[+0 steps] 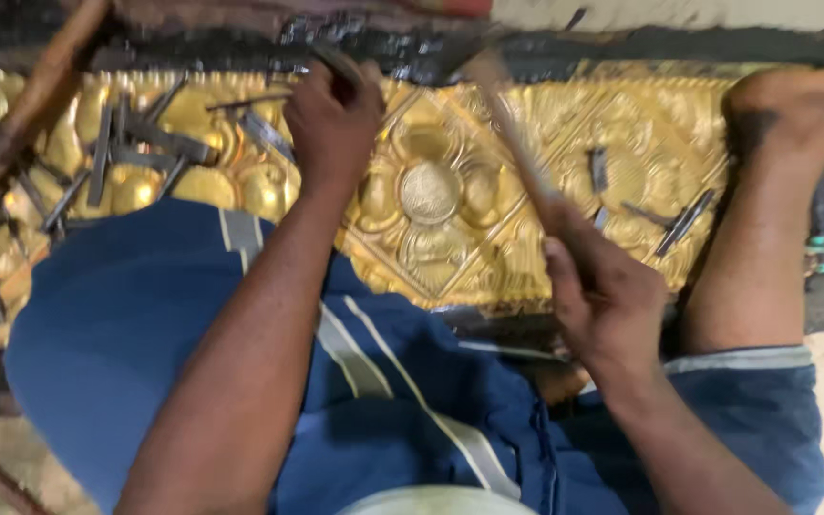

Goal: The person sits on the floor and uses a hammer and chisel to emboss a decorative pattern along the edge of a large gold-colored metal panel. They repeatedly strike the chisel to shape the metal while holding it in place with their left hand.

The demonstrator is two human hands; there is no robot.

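A long embossed golden metal sheet (622, 143) lies flat in front of me, with a round raised medallion (429, 191) at its middle. My left hand (334, 129) rests on the sheet just left of the medallion, closed around a small dark metal punch (339, 65). My right hand (605, 296) is raised near the sheet's front edge, gripping a wooden handle of a hammer (517, 143) that slants up and left, blurred. Its head is hard to make out.
Several dark steel punches (145, 143) lie scattered on the sheet's left part, and a few more (684, 221) lie on its right. My knees in blue shorts (126, 315) frame the work; my foot (793, 105) rests on the right end. A black pitch bed (412, 48) borders the far edge.
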